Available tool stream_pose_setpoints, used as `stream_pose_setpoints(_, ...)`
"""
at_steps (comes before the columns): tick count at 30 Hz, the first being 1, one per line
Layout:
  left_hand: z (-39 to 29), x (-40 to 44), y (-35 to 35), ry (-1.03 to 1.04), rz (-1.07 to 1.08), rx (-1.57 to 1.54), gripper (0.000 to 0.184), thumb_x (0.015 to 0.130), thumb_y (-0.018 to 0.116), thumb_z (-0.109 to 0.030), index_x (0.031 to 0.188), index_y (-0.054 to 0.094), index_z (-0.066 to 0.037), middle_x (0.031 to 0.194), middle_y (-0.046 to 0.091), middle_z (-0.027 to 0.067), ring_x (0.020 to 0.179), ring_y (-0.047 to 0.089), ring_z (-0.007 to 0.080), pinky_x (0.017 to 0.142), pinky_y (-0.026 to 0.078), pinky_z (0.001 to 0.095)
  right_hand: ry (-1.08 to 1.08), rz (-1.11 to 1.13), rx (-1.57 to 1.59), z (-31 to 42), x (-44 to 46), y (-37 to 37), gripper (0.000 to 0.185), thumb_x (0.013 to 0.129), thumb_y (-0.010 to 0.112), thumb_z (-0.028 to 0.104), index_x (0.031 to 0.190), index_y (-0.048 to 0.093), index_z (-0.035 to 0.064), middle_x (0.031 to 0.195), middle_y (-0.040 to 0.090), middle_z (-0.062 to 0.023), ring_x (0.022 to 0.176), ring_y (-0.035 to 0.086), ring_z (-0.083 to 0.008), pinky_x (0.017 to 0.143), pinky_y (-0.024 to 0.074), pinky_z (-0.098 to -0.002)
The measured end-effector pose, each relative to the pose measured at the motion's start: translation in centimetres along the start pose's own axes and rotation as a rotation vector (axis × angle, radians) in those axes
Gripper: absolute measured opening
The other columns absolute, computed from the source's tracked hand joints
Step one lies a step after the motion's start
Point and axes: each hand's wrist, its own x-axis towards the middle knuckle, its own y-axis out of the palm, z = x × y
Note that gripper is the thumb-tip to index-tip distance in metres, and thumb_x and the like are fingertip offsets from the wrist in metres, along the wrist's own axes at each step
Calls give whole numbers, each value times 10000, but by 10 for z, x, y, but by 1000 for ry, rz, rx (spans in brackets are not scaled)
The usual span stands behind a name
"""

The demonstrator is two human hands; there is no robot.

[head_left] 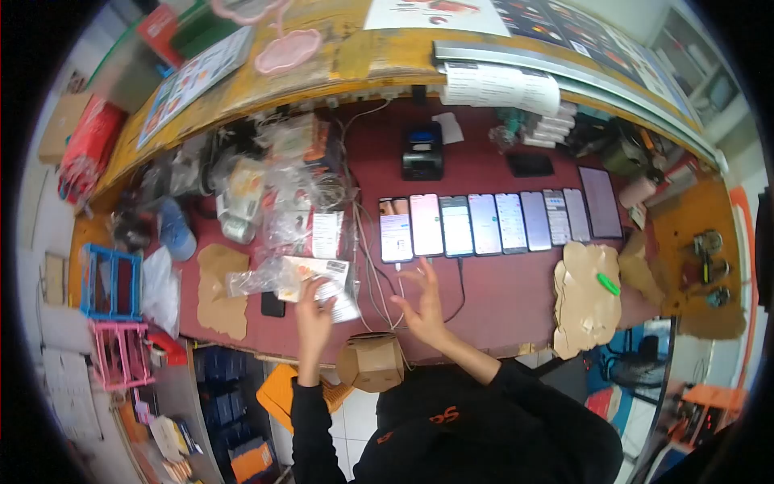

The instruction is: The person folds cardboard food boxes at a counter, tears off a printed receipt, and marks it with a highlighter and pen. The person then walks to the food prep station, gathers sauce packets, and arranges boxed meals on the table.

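Observation:
My left hand (314,315) is closed on the near edge of a flat printed packet (302,270). A white printed paper slip (345,305) lies against the packet, beside my fingers, and clear plastic (254,281) sticks out to its left. My right hand (423,306) is raised over the dark red table with thumb and fingers apart, holding nothing. Just beyond it stands a row of lit phones, among them a phone with a pinkish screen (426,225) and one at the left end (395,231). White and black cables run near my right fingers.
An open cardboard box (371,363) sits at the table's front edge. Plastic-wrapped packets (282,202) are piled at the left. A black printer (423,152) stands at the back. Cardboard with a green cutter-like object (609,283) lies right; a dark phone (272,304) lies left.

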Motion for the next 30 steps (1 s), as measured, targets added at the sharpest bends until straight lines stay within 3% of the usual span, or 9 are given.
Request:
stream_pose_setpoints(3,59,7,0,-15,32,21,343,654,642,20,984,565,-27,1017,539,141,959,529,308,787,424,314,95,42,85,-8,12,-1,650,806,572,90,1338,202,52,865,618,-65,956,538,-212,959,267,-408)
stream_pose_setpoints(5,70,-1,-15,-69,108,371,304,649,661,-26,939,574,-31,982,548,118,915,533,329,747,433,365,162,134,136,-6,8,4,605,808,564,68,1314,234,42,778,618,-54,845,577,-219,921,327,-390)
stream_pose_setpoints(7,82,-4,-25,17,113,495,271,652,661,-52,909,573,-40,964,554,104,875,538,334,718,427,402,185,107,142,-8,5,11,586,807,560,51,1303,249,47,757,611,-60,799,580,-215,882,360,-369)
stream_pose_setpoints(9,91,-3,-29,381,32,772,244,670,630,-20,906,572,-37,948,554,112,842,540,340,688,436,394,196,91,138,-7,5,16,568,805,556,34,1292,264,53,737,605,-66,752,583,-211,844,392,-348)
stream_pose_setpoints(12,102,0,-23,83,134,463,314,660,602,45,964,556,-20,995,545,128,928,521,349,745,428,390,356,68,193,-3,4,21,541,804,532,-9,1278,281,66,719,586,-65,680,559,-162,752,421,-283)
stream_pose_setpoints(16,92,11,-9,124,235,22,545,599,593,116,1120,503,-16,1148,484,173,1101,458,341,916,367,346,400,90,318,-22,-2,41,540,797,508,-45,1275,291,80,701,566,-47,637,505,-97,647,412,-234)
stream_pose_setpoints(21,123,32,2,193,329,-6,625,604,641,50,1194,456,-39,1229,457,158,1176,408,321,992,320,352,442,160,408,-58,-5,82,599,793,540,-33,1298,242,87,720,560,-25,630,477,-68,564,378,-195)
stream_pose_setpoints(26,118,37,-3,213,308,25,641,587,677,20,1187,465,-63,1217,466,132,1123,453,320,918,393,358,406,289,366,-79,6,134,636,758,599,-16,1278,239,54,629,521,-28,586,483,-90,559,402,-232)
stream_pose_setpoints(30,116,34,1,178,302,33,637,592,695,-13,1184,465,-60,1210,470,131,1117,452,320,904,392,362,378,305,-78,-55,19,144,685,704,682,73,1246,262,55,629,543,-99,596,552,-206,560,438,-311)
